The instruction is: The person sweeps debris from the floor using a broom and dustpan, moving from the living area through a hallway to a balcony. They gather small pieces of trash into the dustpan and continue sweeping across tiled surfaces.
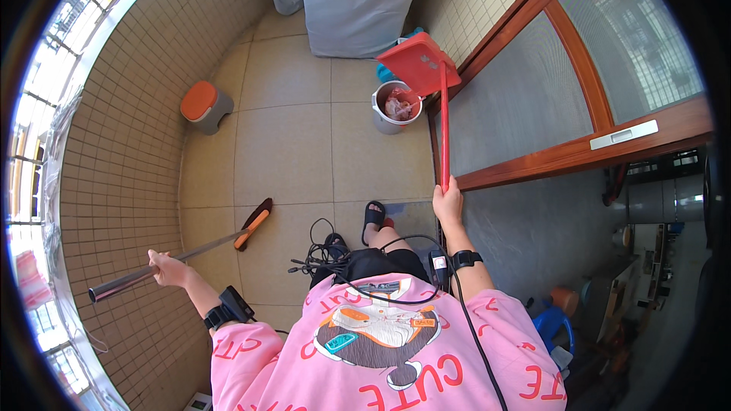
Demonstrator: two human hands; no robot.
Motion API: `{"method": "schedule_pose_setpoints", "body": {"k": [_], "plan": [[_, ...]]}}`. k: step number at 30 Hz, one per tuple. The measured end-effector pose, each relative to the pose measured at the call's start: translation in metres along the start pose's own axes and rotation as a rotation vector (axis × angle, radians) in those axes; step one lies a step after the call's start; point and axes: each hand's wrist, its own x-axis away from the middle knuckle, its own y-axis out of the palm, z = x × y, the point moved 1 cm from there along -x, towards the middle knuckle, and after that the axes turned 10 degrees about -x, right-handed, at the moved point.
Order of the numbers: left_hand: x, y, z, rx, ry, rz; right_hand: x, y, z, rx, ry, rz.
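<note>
My left hand (pixel 167 269) grips the metal handle of a broom (pixel 212 246), out to the left of my body. The orange broom head (pixel 252 229) with dark bristles rests on the tiled floor near the left wall. In my right hand (pixel 448 204) is the red handle of a long dustpan (pixel 445 131). Its red pan (pixel 420 63) is tilted up beside and partly over the rim of a white bin (pixel 390 125). Crumpled clear and pinkish plastic (pixel 400 107) lies inside the bin.
An orange-topped grey stool (pixel 201 104) stands by the left wall. A cloth-covered appliance (pixel 360 11) is at the far end. On the right is a wood-framed sliding door (pixel 537 165), open to a darker room with a blue plastic chair (pixel 551 328). Black cables (pixel 325 260) hang before me.
</note>
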Motion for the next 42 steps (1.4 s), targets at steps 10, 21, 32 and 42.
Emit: {"method": "schedule_pose_setpoints", "body": {"k": [10, 21, 32, 42], "plan": [[0.007, -0.006, 0.009, -0.054, -0.035, -0.04, 0.002, -0.01, -0.018, -0.058, 0.062, -0.065], [0.001, -0.009, 0.004, 0.064, -0.151, -0.33, 0.012, -0.006, -0.015, -0.04, 0.074, -0.075], [0.007, -0.008, 0.055, -0.264, -0.372, -0.637, 0.005, -0.016, -0.033, -1.042, 0.513, -0.232], [0.049, 0.028, 0.107, 0.026, -0.237, -0.959, 0.012, -0.037, -0.036, -1.671, 0.801, -0.466]]}}
